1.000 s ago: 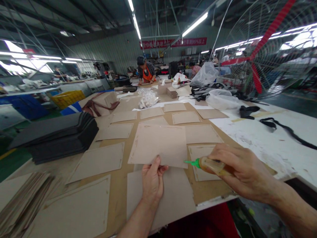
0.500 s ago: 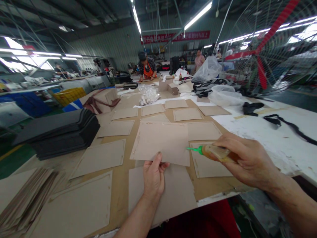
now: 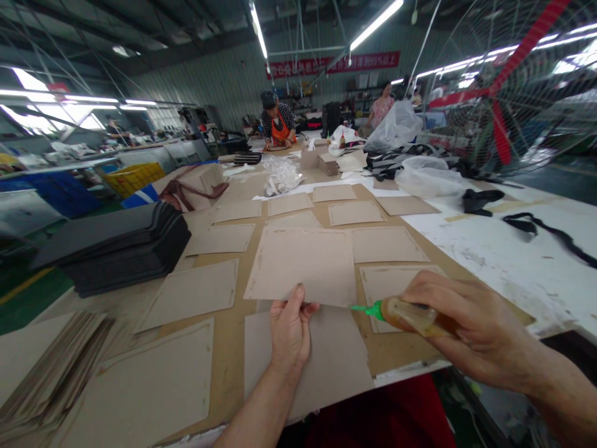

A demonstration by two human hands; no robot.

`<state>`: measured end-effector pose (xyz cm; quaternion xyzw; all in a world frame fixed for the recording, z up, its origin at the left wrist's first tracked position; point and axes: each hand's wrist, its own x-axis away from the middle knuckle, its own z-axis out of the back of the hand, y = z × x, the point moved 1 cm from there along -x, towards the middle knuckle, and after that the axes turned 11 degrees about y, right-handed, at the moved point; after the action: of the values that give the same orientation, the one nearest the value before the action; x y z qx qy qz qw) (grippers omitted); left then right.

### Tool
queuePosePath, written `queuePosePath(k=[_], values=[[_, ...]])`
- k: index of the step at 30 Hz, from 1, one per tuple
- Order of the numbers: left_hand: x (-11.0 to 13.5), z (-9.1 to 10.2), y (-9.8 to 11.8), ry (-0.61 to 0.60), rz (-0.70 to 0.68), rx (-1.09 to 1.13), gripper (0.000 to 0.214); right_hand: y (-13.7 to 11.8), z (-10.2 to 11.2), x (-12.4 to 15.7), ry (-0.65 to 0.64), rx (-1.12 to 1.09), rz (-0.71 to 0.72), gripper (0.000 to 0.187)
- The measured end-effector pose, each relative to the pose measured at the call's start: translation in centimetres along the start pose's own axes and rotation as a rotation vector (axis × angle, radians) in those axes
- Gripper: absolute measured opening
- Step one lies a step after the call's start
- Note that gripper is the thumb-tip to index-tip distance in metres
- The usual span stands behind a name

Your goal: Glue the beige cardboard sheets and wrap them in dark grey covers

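Note:
My left hand (image 3: 291, 333) pinches the near edge of a beige cardboard sheet (image 3: 301, 261), thumb on top, holding it raised above the table. Brownish glue lines run along the sheet's left and far edges. My right hand (image 3: 466, 326) is wrapped around a glue bottle (image 3: 405, 312) of amber liquid. Its green nozzle (image 3: 367, 310) points left, at the sheet's near right corner. Beneath my left hand lies another cardboard sheet (image 3: 331, 361). More sheets with glue along their edges lie around, such as a glued sheet (image 3: 189, 295) at the left.
A stack of dark grey boards (image 3: 116, 249) stands at left, with a pile of cardboard sheets (image 3: 51, 367) nearer me. Plastic bags (image 3: 429, 177) and a black strap (image 3: 555, 239) lie at right, near a large fan (image 3: 499, 93). A person in an orange apron (image 3: 280, 127) leans over the far end.
The bottle's nozzle has moved down along the sheet's right edge to its near corner, my right hand moving with it. My left hand keeps its hold on the sheet.

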<state>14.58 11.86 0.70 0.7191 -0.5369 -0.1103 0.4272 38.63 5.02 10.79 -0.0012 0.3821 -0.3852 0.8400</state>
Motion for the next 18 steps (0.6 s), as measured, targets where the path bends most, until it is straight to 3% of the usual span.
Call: queuePosePath(k=[6,12,18], values=[[0.0,0.0,-0.1,-0.004,-0.005,0.0,0.031,0.3,0.3,-0.2,0.03,0.032,-0.029,0.015],[0.1,-0.1,0.0,-0.017,0.009,-0.004,0.033,1.2,0.4,-0.7,0.192,0.19,0.018,0.015],[0.3,-0.2,0.0,-0.036,0.01,-0.014,0.032,0.4,0.0,0.1,0.02,0.016,0.006,0.013]])
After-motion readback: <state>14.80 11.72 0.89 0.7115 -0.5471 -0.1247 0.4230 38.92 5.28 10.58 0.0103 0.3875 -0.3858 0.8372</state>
